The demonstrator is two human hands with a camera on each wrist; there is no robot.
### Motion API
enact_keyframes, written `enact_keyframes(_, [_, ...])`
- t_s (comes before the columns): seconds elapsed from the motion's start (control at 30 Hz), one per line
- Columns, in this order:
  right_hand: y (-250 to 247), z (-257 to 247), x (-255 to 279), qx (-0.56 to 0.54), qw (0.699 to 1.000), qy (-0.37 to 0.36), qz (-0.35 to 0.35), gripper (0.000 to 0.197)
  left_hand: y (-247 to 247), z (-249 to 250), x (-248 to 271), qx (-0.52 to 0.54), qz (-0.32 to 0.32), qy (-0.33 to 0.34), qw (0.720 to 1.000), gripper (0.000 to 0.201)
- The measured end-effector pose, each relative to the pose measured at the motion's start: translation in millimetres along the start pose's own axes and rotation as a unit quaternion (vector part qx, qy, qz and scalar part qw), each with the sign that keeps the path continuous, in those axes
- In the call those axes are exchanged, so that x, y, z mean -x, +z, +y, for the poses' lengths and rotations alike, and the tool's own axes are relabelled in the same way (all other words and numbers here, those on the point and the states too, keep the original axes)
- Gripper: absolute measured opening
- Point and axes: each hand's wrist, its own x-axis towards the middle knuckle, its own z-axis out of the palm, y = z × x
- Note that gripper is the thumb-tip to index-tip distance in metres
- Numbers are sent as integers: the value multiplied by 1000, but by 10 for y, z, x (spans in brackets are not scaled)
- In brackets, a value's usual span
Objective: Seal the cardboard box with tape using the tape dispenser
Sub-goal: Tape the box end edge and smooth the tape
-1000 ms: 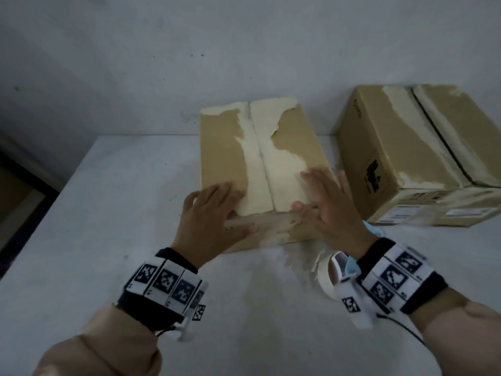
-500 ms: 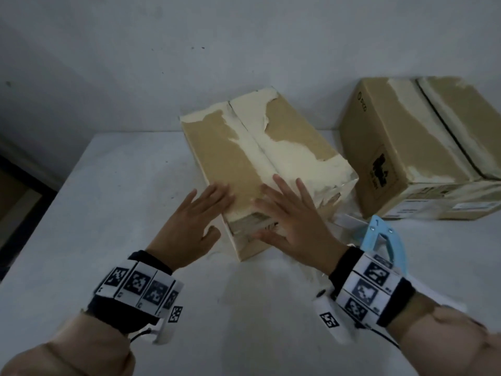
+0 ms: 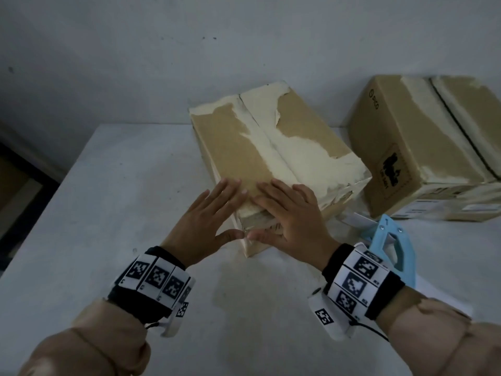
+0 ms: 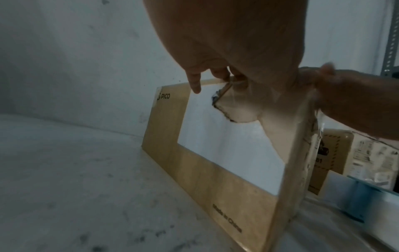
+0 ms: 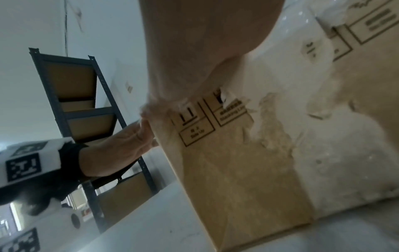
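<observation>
A worn cardboard box [image 3: 260, 147] with torn pale patches lies turned at an angle on the white table [image 3: 108, 213], its near corner toward me. My left hand [image 3: 208, 215] rests flat on the box's near top and left side, fingers straight. My right hand [image 3: 292, 213] lies flat on the top by the same corner, thumb down the end face. The two thumbs nearly meet at the corner. The left wrist view shows the box's long side [image 4: 215, 170]; the right wrist view shows its end face [image 5: 248, 153]. A light blue tape dispenser [image 3: 390, 248] lies on the table behind my right wrist.
A second, larger cardboard box [image 3: 433, 147] stands at the right against the grey wall [image 3: 189, 50]. A dark metal shelf rack [image 5: 86, 110] with boxes shows in the right wrist view. The table's left edge [image 3: 48, 202] drops to a dark floor.
Both hands have turned the box clockwise, so that its near corner now points at me. The tape dispenser has come into view behind my right wrist.
</observation>
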Motion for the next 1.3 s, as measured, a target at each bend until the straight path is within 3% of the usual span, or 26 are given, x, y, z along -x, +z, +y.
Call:
enact_keyframes(0.23, [51, 68, 36, 88, 995, -45, 0, 67, 61, 41, -32, 24, 36, -2, 999, 72])
enact_keyframes(0.47, [-72, 51, 59, -40, 998, -10, -39, 59, 161, 115, -31, 24, 118, -33, 992, 68])
enact_keyframes(0.6, [-59, -68, 13, -36, 999, 23, -16, 63, 250, 178, -36, 34, 150, -58, 986, 73])
enact_keyframes(0.77, [36, -74, -27, 39, 999, 19, 13, 65, 249, 126, -29, 1, 115, -45, 992, 86])
enact_keyframes(0.97, [26, 81, 17, 69, 996, -36, -46, 69, 176, 99, -14, -30, 52, -23, 998, 105])
enact_keyframes(1.07, [-7, 22, -6, 13, 999, 2, -35, 70, 130, 130, 2, -4, 62, -23, 998, 92])
enact_keyframes(1.2, [15, -32, -20, 58, 998, 9, -12, 66, 160, 159, -28, 22, 106, -32, 994, 68])
enact_keyframes(1.3, [33, 12, 1, 77, 996, -9, -39, 65, 141, 171, -126, -10, 126, -32, 991, 65])
